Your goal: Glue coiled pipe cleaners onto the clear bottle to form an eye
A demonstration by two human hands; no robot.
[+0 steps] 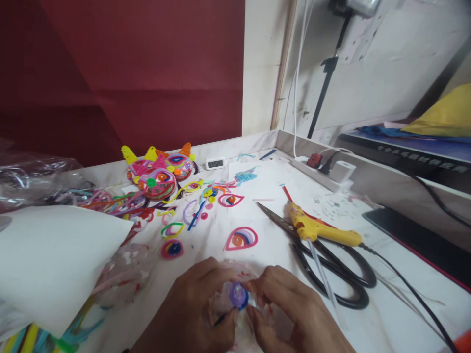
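Note:
Both hands meet at the near edge of the white table (272,245). My left hand (191,309) and my right hand (294,314) pinch a small purple and blue coiled disc (238,295) between their fingertips. Under the disc lies a piece of clear plastic film (235,318). Just beyond the hands lies a pink teardrop coil with an orange centre (241,239). A round pink and blue coil (172,249) lies to its left.
Large black scissors (331,260) and a yellow glue gun (320,229) with its black cord lie at the right. Coiled masks (160,171), loose coloured strips and small coils fill the back left. White paper (47,260) covers the near left. A power strip (327,169) sits along the back wall.

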